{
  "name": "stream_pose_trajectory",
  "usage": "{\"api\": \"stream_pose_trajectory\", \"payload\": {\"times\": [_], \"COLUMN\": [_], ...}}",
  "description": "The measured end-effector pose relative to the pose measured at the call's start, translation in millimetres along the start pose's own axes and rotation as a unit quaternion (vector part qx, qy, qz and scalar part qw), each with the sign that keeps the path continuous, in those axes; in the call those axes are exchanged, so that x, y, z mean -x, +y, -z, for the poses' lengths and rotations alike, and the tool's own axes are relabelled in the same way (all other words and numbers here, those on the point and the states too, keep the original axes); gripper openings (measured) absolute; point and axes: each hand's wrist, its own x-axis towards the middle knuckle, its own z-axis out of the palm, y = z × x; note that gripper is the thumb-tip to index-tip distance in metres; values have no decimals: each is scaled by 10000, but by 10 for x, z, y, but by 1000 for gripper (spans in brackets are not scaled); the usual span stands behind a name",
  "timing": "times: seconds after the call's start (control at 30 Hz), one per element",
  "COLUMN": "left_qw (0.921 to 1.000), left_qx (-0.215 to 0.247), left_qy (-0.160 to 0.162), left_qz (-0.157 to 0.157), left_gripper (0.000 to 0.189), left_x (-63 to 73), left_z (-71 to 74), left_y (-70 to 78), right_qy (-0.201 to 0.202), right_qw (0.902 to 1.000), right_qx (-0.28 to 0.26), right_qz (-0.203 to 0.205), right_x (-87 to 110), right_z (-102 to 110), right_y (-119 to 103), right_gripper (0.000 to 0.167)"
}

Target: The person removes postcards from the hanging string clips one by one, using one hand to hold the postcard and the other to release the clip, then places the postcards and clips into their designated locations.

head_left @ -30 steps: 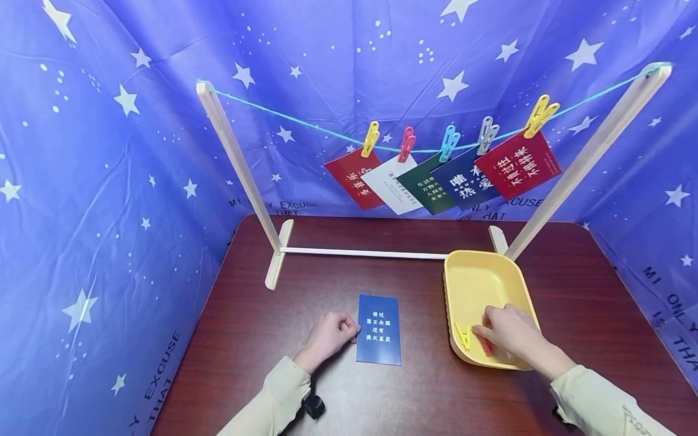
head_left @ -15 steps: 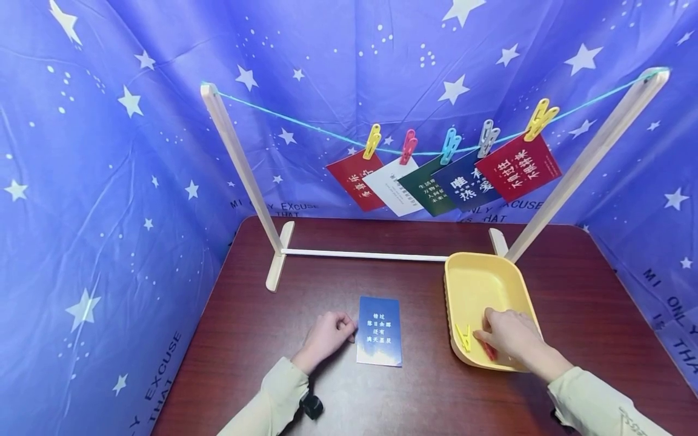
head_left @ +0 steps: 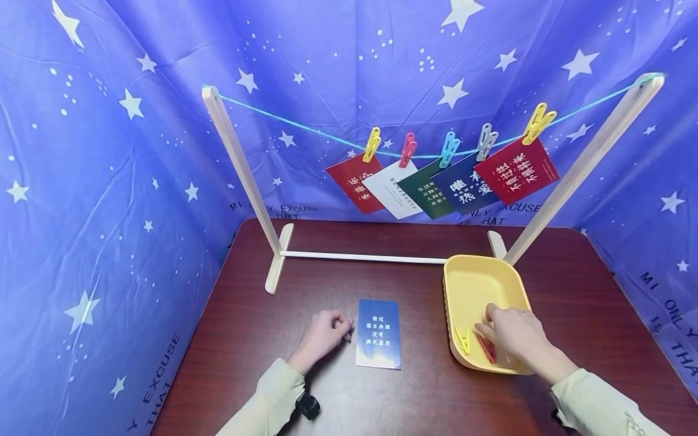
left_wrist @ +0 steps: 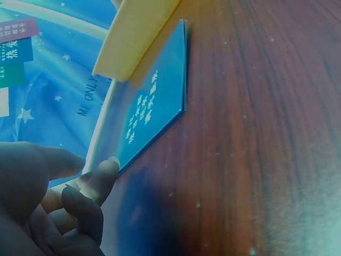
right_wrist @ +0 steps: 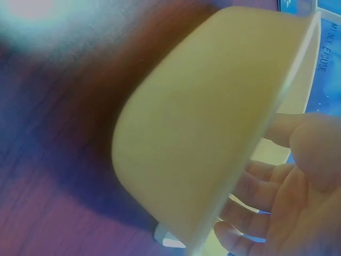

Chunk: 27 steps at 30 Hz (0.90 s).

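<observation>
A blue card (head_left: 378,339) with white writing lies flat on the table. Just left of it rests my left hand (head_left: 323,338), fingers loosely curled; in the left wrist view a fingertip comes close to the card's corner, and I see no grip. My right hand (head_left: 518,334) reaches over the near right side of the yellow tray (head_left: 473,283). Under its fingers in the tray lies a red clothespin (head_left: 488,351), partly covered. A yellow clothespin (head_left: 464,342) leans beside it at the left wall. The right wrist view shows spread fingers, their tips hidden by the tray wall.
A wooden frame (head_left: 240,163) with a sagging teal string stands at the back. Several cards hang on it from coloured clothespins (head_left: 410,150), between its two posts. The tray stands by the right post's foot. A blue starry cloth (head_left: 136,181) surrounds the table.
My left hand has drawn slightly left, away from the card. Over the tray my right hand has shifted a little, and more of the red clothespin shows. The hanging cards stay put.
</observation>
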Motion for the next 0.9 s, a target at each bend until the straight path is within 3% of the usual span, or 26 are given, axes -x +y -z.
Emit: {"api": "stream_pose_trajectory", "payload": {"times": [0.2,0.47,0.7,0.9], "left_qw": [9988,9972,9951,9924], "left_qx": [481,516,709,849], "left_qy": [27,509,628,835], "left_qz": [-49,-204,-283,-311], "left_gripper": [19,13,12,13], "left_x": [-21,-89,-142,-186], "left_z": [60,175,230,258], "left_y": [26,66,98,115], "right_qy": [-74,-147,19,309], "right_qw": [9998,9991,9987,9972], "right_qx": [-182,-385,-503,-578], "right_qz": [-68,-47,107,367], "right_x": [-17,-37,-103,-232], "right_z": [46,76,155,362], "right_y": [-12,-27,-74,-100], "right_gripper": [30,27,26,24]}}
